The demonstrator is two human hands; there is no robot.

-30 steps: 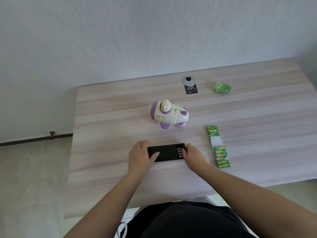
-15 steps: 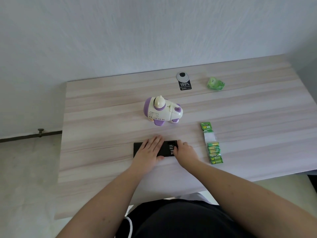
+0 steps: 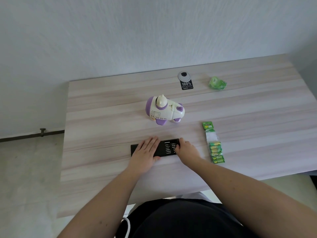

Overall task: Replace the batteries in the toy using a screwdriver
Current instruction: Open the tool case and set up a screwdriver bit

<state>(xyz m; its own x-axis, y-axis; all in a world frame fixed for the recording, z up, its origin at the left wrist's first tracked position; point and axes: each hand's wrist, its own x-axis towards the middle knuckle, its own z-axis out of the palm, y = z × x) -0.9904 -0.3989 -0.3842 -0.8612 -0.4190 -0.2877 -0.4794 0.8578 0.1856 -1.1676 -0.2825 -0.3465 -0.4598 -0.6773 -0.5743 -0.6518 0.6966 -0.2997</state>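
A white and purple toy stands upright in the middle of the wooden table. Nearer to me lies a black screwdriver kit, partly slid open, with rows of metal bits showing. My left hand presses flat on the kit's left part, fingers straight. My right hand grips the kit's right end with curled fingers. A green strip pack of batteries lies just right of my right hand. No loose screwdriver shows.
A crumpled green wrapper lies at the back right. A round grey cable grommet with a black label sits near the table's far edge. The white wall is behind, and the floor is to the left.
My left hand has moved from the kit's left end onto its top. The kit has slid open, so more bits show between my hands.
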